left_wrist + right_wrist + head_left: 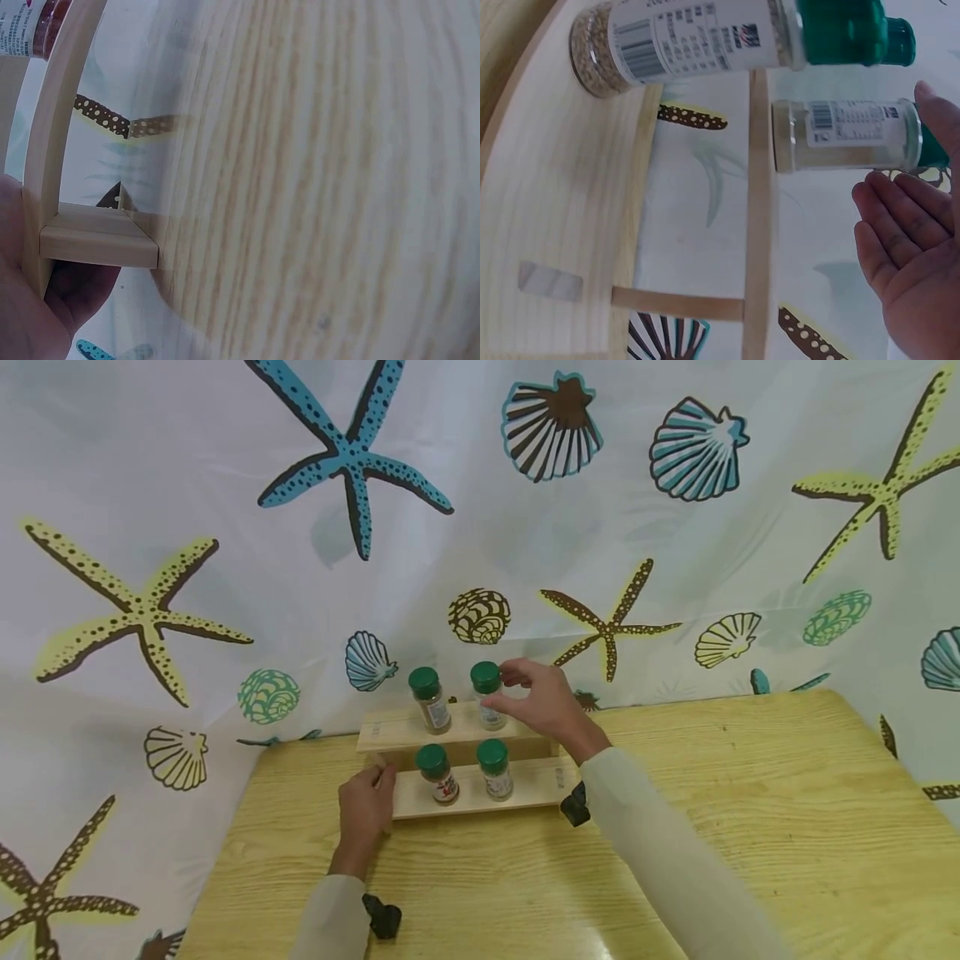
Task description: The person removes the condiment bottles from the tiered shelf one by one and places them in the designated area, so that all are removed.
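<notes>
A two-tier wooden rack [534,783] stands against the patterned cloth. My left hand [363,806] grips its left end, thumb on the near side, fingers behind the wood [45,247]. On the upper tier are two green-capped spice jars, a left one [435,710] and a right one [492,717]. Around the right one's cap my right hand [547,697] is spread, thumb near the cap, fingers loosely extended and apart from the glass in the right wrist view. The lower tier bears a left jar [444,783] with reddish contents and a right jar [497,777].
The wood-grain table [750,793] extends to both sides and in front of the rack. Behind it hangs a white cloth [420,585] printed with starfish and shells. Black wrist devices [384,918] show by both sleeves.
</notes>
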A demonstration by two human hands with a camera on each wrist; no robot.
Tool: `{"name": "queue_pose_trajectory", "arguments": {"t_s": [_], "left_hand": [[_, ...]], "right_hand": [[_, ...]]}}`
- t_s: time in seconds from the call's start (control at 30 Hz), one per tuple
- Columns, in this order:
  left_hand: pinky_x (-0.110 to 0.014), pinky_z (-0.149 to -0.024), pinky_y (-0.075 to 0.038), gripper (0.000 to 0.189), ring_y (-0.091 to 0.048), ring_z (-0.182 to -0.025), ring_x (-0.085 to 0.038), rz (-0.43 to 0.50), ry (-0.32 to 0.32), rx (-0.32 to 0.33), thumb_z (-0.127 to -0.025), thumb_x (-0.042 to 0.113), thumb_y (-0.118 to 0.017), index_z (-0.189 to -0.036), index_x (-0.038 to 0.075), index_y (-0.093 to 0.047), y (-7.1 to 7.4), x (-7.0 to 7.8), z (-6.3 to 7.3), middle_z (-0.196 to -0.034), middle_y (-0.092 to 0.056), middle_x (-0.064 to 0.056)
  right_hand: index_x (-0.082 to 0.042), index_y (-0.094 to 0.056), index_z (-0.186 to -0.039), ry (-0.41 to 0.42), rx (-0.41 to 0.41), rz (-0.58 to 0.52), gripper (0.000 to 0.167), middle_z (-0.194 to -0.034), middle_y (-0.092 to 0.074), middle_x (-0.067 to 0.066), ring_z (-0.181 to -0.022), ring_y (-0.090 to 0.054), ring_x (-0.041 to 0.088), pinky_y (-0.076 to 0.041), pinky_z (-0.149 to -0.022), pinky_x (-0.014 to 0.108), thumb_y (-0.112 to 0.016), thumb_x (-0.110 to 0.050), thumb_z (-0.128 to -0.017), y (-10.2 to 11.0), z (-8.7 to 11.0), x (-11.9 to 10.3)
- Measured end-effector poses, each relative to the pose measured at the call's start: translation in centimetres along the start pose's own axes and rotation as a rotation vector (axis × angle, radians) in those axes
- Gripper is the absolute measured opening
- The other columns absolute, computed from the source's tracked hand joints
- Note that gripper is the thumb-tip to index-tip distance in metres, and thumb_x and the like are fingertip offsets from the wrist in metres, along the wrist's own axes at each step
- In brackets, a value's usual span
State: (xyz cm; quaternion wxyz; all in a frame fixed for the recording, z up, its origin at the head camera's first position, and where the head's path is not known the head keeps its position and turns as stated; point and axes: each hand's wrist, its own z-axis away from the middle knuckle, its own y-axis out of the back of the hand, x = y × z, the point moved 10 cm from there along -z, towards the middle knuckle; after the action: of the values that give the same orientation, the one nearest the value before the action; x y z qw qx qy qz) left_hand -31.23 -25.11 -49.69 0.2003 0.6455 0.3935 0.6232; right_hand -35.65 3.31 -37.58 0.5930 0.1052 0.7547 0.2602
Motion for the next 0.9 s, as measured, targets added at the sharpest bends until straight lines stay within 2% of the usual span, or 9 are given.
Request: {"name": "queue_pose_trajectory", "arguments": {"t_s": [0.17, 0.33, 0.57, 0.73, 0.8, 0.9], "left_hand": [[-0.025, -0.053, -0.038, 0.043, -0.046, -0.058, -0.015, -0.003, 0.016, -0.019, -0.100, 0.032, -0.046, -0.076, 0.002, -0.066, 0.0, 0.2, 0.0, -0.066, -0.058, -0.009], [-0.026, -0.055, -0.039, 0.043, -0.048, -0.061, -0.017, -0.016, 0.039, -0.027, -0.100, 0.033, -0.045, -0.078, 0.003, -0.066, 0.0, 0.2, 0.1, -0.067, -0.058, -0.009], [-0.036, -0.065, -0.049, 0.041, -0.055, -0.068, -0.022, -0.012, 0.000, 0.007, -0.100, 0.030, -0.046, -0.089, -0.001, -0.071, 0.2, 0.4, 0.4, -0.086, -0.070, -0.017], [-0.027, -0.056, -0.041, 0.043, -0.048, -0.059, -0.017, -0.008, -0.005, 0.015, -0.099, 0.029, -0.047, -0.073, 0.001, -0.066, 0.2, 0.4, 0.5, -0.069, -0.062, -0.012], [-0.026, -0.055, -0.039, 0.044, -0.047, -0.059, -0.017, -0.011, -0.003, 0.018, -0.099, 0.030, -0.046, -0.072, 0.001, -0.065, 0.1, 0.3, 0.3, -0.067, -0.061, -0.011], [-0.033, -0.061, -0.047, 0.044, -0.056, -0.065, -0.023, -0.011, -0.006, 0.018, -0.100, 0.031, -0.045, -0.080, -0.001, -0.069, 0.1, 0.4, 0.2, -0.075, -0.066, -0.016]], "right_hand": [[-0.018, -0.063, -0.116, 0.015, 0.015, -0.032, 0.043, -0.111, -0.064, 0.000, -0.109, -0.058, 0.020, -0.046, -0.095, 0.041, -0.072, -0.041, -0.082, -0.8, -0.2, -0.1], [-0.016, -0.063, -0.115, 0.048, 0.043, -0.007, 0.039, -0.106, -0.065, 0.001, -0.105, -0.059, 0.019, -0.048, -0.092, 0.039, -0.071, -0.038, -0.084, -1.0, -0.3, -0.6], [-0.015, -0.064, -0.113, 0.061, 0.059, 0.013, 0.035, -0.103, -0.066, 0.001, -0.103, -0.060, 0.019, -0.048, -0.092, 0.038, -0.069, -0.037, -0.086, -1.1, -0.2, -0.8], [-0.014, -0.063, -0.115, 0.062, 0.057, 0.001, 0.036, -0.105, -0.067, 0.002, -0.105, -0.060, 0.022, -0.048, -0.093, 0.039, -0.069, -0.036, -0.086, -1.1, 0.0, -0.8], [-0.013, -0.063, -0.116, 0.067, 0.059, -0.003, 0.038, -0.107, -0.067, 0.003, -0.107, -0.061, 0.025, -0.048, -0.093, 0.041, -0.069, -0.036, -0.087, -1.1, 0.0, -0.9], [-0.013, -0.062, -0.118, 0.066, 0.065, 0.003, 0.039, -0.108, -0.068, 0.003, -0.107, -0.061, 0.025, -0.048, -0.093, 0.041, -0.068, -0.036, -0.087, -0.9, 0.0, -1.1]]}}
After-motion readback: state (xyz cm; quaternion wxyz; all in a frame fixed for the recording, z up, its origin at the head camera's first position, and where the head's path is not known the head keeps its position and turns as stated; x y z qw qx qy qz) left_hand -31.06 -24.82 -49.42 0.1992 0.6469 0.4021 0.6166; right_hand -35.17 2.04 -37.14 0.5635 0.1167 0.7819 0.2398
